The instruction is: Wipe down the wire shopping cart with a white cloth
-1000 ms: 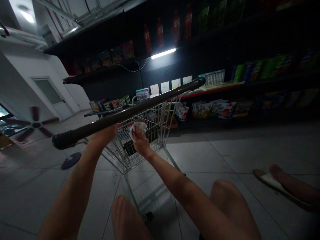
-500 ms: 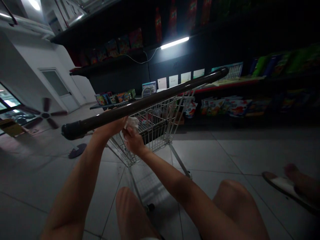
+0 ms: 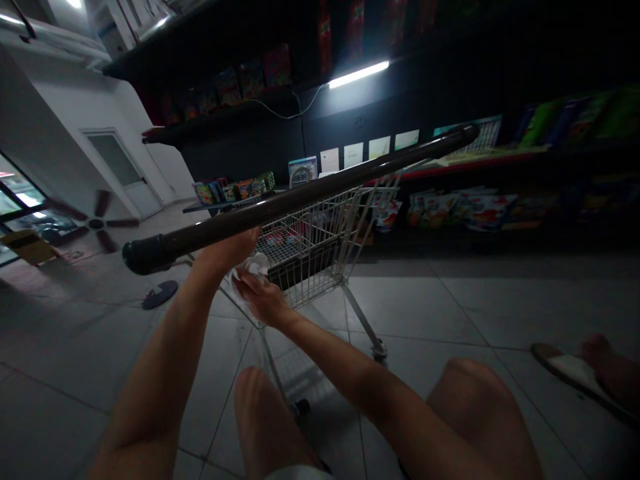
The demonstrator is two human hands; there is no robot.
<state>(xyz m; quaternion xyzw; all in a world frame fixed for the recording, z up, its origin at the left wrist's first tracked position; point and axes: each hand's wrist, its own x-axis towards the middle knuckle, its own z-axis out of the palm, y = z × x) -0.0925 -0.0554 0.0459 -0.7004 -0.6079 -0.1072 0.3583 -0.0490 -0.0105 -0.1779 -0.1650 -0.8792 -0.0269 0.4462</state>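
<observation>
A metal wire shopping cart stands in front of me, its dark handle bar slanting across the view. My right hand is closed around a crumpled white cloth, pressed to the near left side of the cart's wire frame. Whether it is fabric or paper I cannot tell. Just below the handle bar, my left hand reaches to the cart's left side. The bar and the cart hide its fingers.
Dark shelves with packets and bottles line the back. A fan on a round base stands at left, before a door. At right, a sandalled foot rests on the tiled floor.
My right hand has slid slightly left and down the cart's side with the white cloth. My left hand stays beneath the handle bar. The view has shifted slightly.
</observation>
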